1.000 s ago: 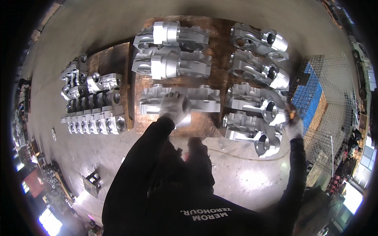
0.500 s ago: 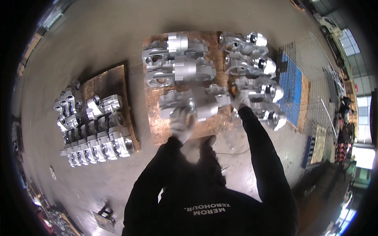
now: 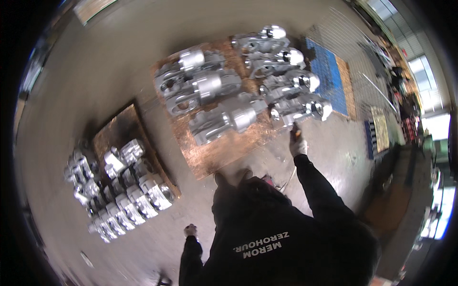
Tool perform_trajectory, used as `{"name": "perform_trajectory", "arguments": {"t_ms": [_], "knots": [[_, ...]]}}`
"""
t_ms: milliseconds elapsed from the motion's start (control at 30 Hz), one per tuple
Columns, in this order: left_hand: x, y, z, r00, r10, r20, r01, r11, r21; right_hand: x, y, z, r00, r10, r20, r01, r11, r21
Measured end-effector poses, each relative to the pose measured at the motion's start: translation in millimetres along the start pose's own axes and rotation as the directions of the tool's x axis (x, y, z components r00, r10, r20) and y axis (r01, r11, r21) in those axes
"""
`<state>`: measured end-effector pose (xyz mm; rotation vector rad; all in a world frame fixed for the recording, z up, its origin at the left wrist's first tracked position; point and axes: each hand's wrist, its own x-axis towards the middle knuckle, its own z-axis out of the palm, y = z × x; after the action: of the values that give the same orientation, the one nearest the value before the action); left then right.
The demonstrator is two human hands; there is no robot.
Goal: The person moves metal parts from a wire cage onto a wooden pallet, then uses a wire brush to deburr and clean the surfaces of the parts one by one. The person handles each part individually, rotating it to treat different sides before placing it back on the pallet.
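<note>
My right hand (image 3: 298,147), in a pale glove, is closed around a small orange and dark hand tool (image 3: 296,132). The tool points toward the nearest silver metal casting (image 3: 300,110) of the right-hand row. Low in the picture, beside my body, my left hand (image 3: 191,231) is closed; what it holds, if anything, I cannot make out. Between the hands, a large silver casting (image 3: 229,120) lies tilted across the wooden board (image 3: 210,159), nearest to me. Two similar castings (image 3: 202,90) lie beyond it.
At the left, a smaller wooden board (image 3: 117,125) carries several smaller silver castings (image 3: 138,200). A wire mesh cage (image 3: 355,62) stands beyond the right row, with a blue panel (image 3: 329,78) by it. A thin cable (image 3: 289,181) runs over the floor near my legs.
My left hand has left the nearest large casting and dropped back beside my body. My right hand has drawn back toward me with the tool. The view has turned, so the boards appear tilted.
</note>
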<state>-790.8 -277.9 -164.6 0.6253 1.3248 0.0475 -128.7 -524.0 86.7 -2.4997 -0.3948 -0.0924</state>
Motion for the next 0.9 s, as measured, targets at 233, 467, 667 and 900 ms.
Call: {"name": "perform_trajectory", "arguments": {"t_ms": [233, 467, 667, 900], "knots": [[26.5, 127.0, 151.8, 0.989, 0.133, 0.058, -0.144, 0.831, 0.538, -62.2, 70.6, -51.7, 0.982, 0.143, -0.120, -0.169, 0.954, -0.246], [64.8, 232.6, 223.4, 0.950, 0.294, 0.103, -0.312, 0.903, 0.295, -158.4, 85.4, -79.1, 0.991, 0.110, 0.076, -0.086, 0.958, -0.272], [75.8, 209.9, 204.6, 0.963, 0.252, 0.098, -0.269, 0.931, 0.246, -193.6, 52.9, -68.4, 0.896, 0.416, 0.159, -0.330, 0.860, -0.390], [58.1, 95.0, 155.7, 0.999, 0.030, 0.028, -0.034, 0.987, 0.159, -186.9, 51.3, -50.1, 0.886, 0.233, 0.402, -0.126, 0.953, -0.275]]}}
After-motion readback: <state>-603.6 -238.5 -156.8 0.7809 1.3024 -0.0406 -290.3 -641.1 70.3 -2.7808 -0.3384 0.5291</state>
